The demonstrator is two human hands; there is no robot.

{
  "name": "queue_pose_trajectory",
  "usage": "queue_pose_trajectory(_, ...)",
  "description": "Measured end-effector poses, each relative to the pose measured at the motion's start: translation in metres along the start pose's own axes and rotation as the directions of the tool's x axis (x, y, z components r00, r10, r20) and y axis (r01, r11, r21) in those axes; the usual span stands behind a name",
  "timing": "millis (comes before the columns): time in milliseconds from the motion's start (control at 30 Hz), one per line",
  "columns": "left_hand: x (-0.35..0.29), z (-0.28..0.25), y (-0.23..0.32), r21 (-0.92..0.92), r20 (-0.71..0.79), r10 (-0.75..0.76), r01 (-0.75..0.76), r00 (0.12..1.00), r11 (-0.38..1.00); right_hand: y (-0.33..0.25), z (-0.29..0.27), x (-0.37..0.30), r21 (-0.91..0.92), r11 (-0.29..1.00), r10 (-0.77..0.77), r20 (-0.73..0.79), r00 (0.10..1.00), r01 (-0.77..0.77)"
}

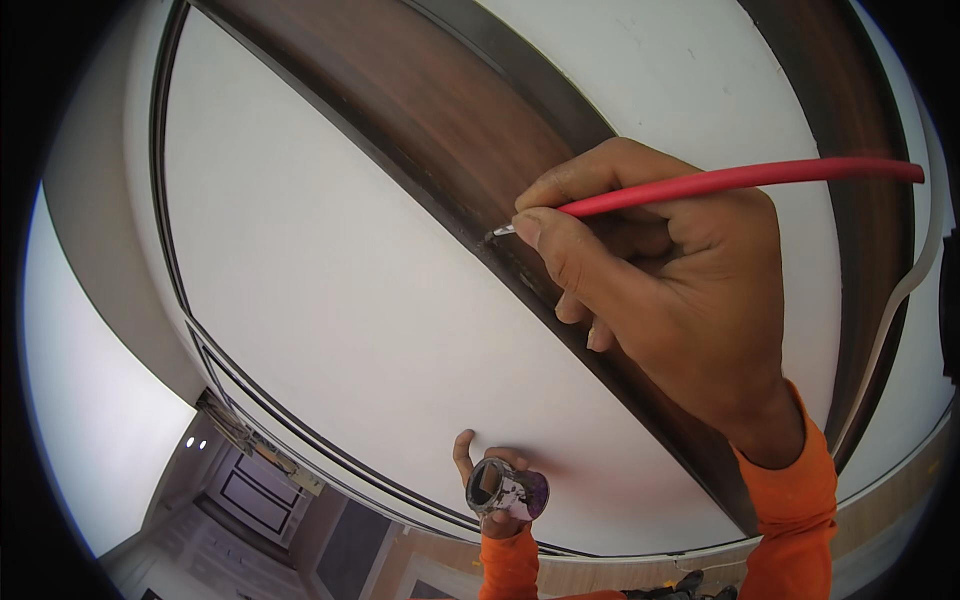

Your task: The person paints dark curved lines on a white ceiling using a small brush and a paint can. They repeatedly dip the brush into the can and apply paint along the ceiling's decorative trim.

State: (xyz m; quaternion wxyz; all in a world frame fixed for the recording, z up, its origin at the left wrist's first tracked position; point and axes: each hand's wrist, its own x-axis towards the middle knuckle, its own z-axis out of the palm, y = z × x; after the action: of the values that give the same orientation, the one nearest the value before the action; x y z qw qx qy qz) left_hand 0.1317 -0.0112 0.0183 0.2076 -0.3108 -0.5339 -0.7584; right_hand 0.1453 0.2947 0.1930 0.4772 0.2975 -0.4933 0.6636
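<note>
A thin paintbrush with a red handle is pinched between the thumb and fingers of my right hand. Its dark tip meets the edge of a dark brown wood band, where brown borders a white panel. Lower down, my left hand grips a small paint-smeared can, tilted so that its open mouth shows. One finger of that hand sticks out against the white panel. Orange sleeves cover both my forearms.
A second dark brown band runs down the right side, with a pale cable hanging across it. At the lower left are a room with a panelled door and a bright ceiling area. Dark shoes show at the bottom.
</note>
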Motion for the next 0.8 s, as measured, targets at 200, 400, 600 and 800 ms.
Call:
queue_pose_trajectory(200,0.0008,-0.0009,-0.0024,-0.004,0.005,0.018,-0.018,1.0,1.0,-0.0025,-0.0012,-0.003,0.03,1.0,-0.009,0.011,1.0,0.008)
queue_pose_trajectory(400,0.0007,0.0013,-0.0008,-0.015,0.01,0.016,-0.016,1.0,1.0,-0.0017,-0.0017,-0.0026,0.031,0.999,-0.026,0.031,0.999,0.025)
queue_pose_trajectory(600,0.0012,-0.0019,-0.0014,0.0,0.01,0.018,-0.018,1.0,1.0,-0.0038,-0.0007,-0.0022,0.044,0.999,0.0,0.019,1.0,0.0)
queue_pose_trajectory(800,0.0017,-0.001,-0.0005,0.026,0.011,0.024,-0.024,1.0,0.999,0.0,0.0011,-0.0029,0.039,0.999,-0.004,0.004,1.0,0.004)
